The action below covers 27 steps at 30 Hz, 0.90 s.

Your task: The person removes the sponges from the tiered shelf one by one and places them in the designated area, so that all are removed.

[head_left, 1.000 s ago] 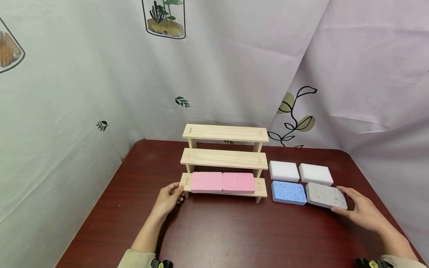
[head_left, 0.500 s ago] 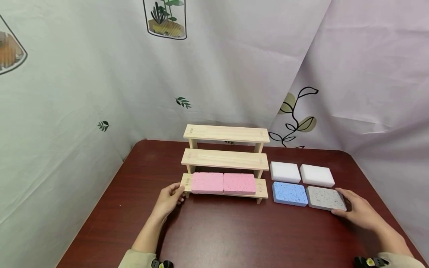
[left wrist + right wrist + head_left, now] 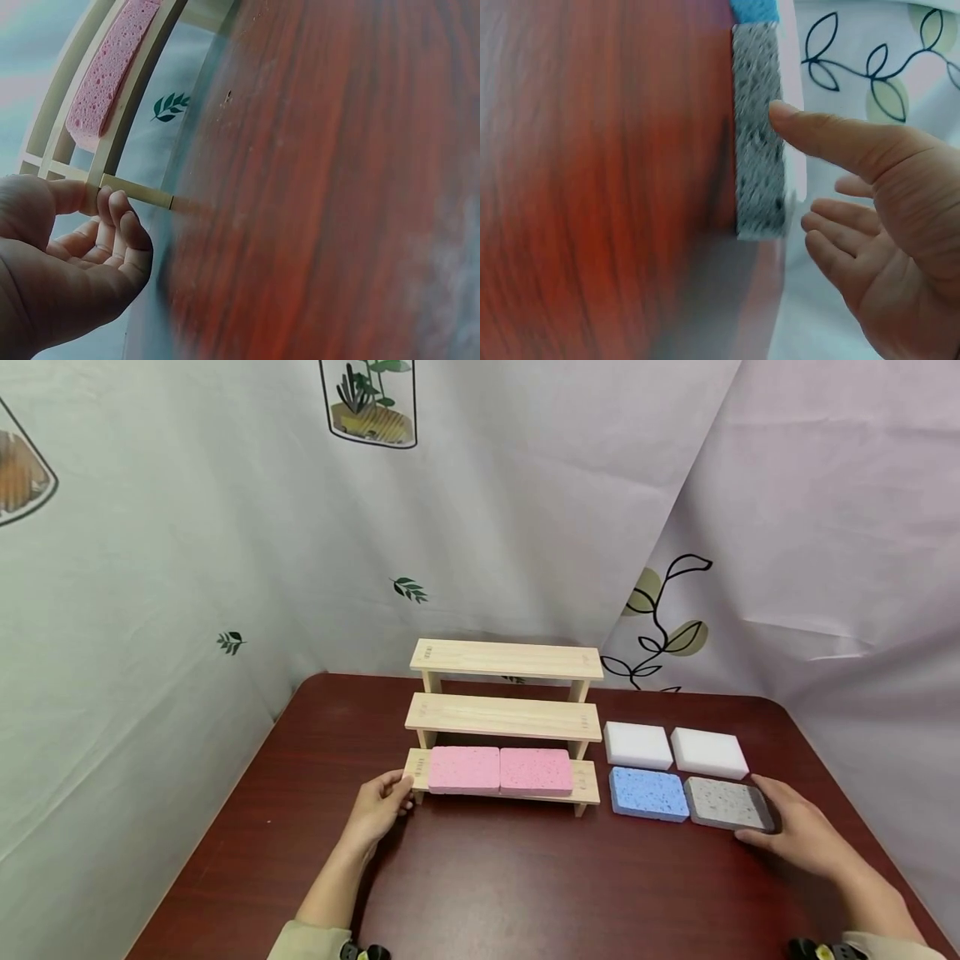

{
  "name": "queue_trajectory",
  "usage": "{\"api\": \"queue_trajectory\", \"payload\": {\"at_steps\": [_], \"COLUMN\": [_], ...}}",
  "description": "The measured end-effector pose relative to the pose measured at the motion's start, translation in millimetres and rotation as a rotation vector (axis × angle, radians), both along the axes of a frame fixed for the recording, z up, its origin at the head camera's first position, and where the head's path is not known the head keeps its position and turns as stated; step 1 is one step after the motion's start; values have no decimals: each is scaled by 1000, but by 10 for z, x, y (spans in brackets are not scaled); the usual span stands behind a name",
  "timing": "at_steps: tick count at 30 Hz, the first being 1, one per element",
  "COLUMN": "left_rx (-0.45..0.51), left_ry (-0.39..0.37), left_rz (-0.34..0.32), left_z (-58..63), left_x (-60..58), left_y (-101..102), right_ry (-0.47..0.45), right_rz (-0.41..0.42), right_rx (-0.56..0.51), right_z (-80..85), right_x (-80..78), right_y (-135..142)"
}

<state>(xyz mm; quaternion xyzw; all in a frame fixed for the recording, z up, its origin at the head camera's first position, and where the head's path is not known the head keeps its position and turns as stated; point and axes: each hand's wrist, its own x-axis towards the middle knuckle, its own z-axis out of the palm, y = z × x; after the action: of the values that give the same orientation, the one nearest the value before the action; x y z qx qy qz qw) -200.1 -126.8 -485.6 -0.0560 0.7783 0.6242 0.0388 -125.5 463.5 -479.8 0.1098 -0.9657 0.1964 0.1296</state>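
Note:
A three-tier wooden stand rises near the middle of the table. My left hand pinches the left end of its lowest board; in the left wrist view, thumb and fingertips meet at that end. Two pink sponges lie side by side on this board. At the right, a grey speckled sponge lies flat on the table. My right hand spans its right end with thumb and forefinger spread. The right wrist view has the thumb overlapping the sponge's top edge, the other fingers loose and apart from it.
A blue sponge lies left of the grey one. Behind these two lie two white sponges, forming a two-by-two group right of the stand. Patterned cloth hangs behind the dark red table.
The grey sponge, slightly tilted a second ago, has come down flat beside the blue one. The right hand's thumb and forefinger have spread a little. The left hand stays put.

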Motion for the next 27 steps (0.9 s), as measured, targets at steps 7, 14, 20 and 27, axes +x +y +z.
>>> {"api": "queue_trajectory", "payload": {"at_steps": [7, 14, 20, 27], "left_rx": [30, 61, 74, 89], "left_ry": [-10, -25, -35, -37], "left_rz": [37, 48, 54, 61], "left_z": [21, 12, 20, 9], "left_x": [7, -2, 0, -20], "left_y": [25, 33, 35, 38], "right_ry": [104, 160, 152, 139], "right_rz": [-3, -10, 18, 55], "right_rx": [-46, -165, -264, -286], "right_z": [140, 311, 403, 408], "right_x": [-54, -115, -186, -233], "right_y": [-204, -490, -700, -968]}}
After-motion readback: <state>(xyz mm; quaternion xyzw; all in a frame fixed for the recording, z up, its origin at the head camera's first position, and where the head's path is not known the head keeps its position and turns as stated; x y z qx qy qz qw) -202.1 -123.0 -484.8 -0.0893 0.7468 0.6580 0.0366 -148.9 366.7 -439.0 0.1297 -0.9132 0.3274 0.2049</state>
